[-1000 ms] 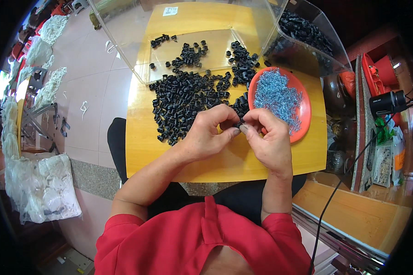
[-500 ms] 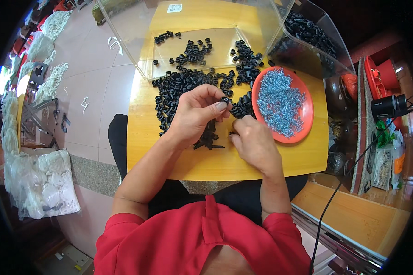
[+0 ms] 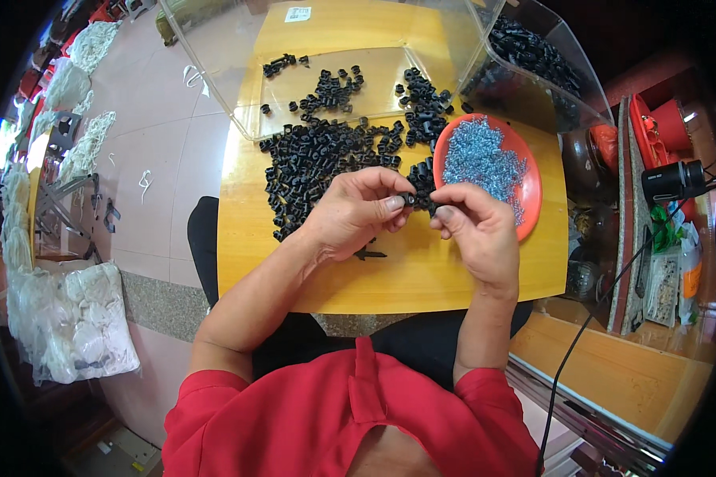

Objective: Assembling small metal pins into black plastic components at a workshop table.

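Between the thumb and fingers of my left hand is a small black plastic part. My right hand is close beside it, thumb and forefinger pinched around another dark piece, mostly hidden by the fingers. The two hands nearly meet over the yellow table. A wide pile of small black plastic parts lies beyond and left of my left hand. More black pieces lie farther off. An orange-red oval plate holding many small metal springs stands just right of my right hand.
A clear plastic bin lies at the table's far side, with black parts in it. Another clear bin full of black pieces stands at the far right. A black cable hangs on the right. White bundles in plastic sit at left.
My right hand has lifted from the black pieces near the table's front and moved up and right, beside my left hand. My left hand has shifted slightly nearer and to the right.
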Demonstrator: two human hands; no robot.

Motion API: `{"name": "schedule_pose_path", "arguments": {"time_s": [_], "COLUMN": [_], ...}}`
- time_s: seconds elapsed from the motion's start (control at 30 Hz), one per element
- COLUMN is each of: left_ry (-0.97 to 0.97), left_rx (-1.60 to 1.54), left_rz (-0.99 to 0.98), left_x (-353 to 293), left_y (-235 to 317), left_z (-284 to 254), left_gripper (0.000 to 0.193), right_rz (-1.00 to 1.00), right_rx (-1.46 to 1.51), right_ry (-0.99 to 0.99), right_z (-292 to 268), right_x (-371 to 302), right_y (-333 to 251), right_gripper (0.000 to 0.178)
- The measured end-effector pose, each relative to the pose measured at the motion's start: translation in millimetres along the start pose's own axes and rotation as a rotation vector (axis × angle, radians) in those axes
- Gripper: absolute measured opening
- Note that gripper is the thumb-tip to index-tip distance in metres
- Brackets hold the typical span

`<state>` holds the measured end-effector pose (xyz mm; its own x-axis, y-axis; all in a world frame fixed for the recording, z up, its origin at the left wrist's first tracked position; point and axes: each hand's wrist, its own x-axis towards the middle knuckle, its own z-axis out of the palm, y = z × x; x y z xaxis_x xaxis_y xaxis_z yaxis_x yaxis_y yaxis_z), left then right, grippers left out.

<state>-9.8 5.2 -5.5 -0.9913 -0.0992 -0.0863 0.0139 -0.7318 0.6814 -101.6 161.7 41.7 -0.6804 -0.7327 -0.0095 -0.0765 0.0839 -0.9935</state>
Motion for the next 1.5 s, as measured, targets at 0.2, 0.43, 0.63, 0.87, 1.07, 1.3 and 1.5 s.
{"name": "schedule_pose_path", "arguments": {"time_s": [0.2,0.43,0.63,0.87,1.07,1.3,1.5], "left_ry": [0.017,0.038,0.043,0.069,0.153,0.184,0.114], "left_rx": [0.059,0.205,0.256,0.423,0.795,0.806,0.870], "left_rz": [-0.032,-0.040,-0.032,0.015,0.127,0.162,0.192], "left_x": [0,-2,-3,-4,-7,-9,-12], "left_y": [-2,-1,1,-1,-5,-6,3], "left_z": [5,9,11,13,18,19,26], "left_gripper": [0.014,0.012,0.010,0.010,0.010,0.010,0.010], "right_rz": [0.007,0.049,0.063,0.040,-0.050,-0.033,0.051], "right_rx": [0.132,0.163,0.097,0.014,-0.114,0.021,0.382], "right_ry": [0.002,-0.024,-0.037,-0.061,-0.070,-0.084,-0.254], "right_z": [3,3,4,3,7,3,-4], "right_x": [-3,-3,-2,3,5,8,12], "right_y": [-6,-1,-3,9,17,13,19], "right_gripper": [0.012,0.012,0.011,0.009,0.008,0.007,0.015]}}
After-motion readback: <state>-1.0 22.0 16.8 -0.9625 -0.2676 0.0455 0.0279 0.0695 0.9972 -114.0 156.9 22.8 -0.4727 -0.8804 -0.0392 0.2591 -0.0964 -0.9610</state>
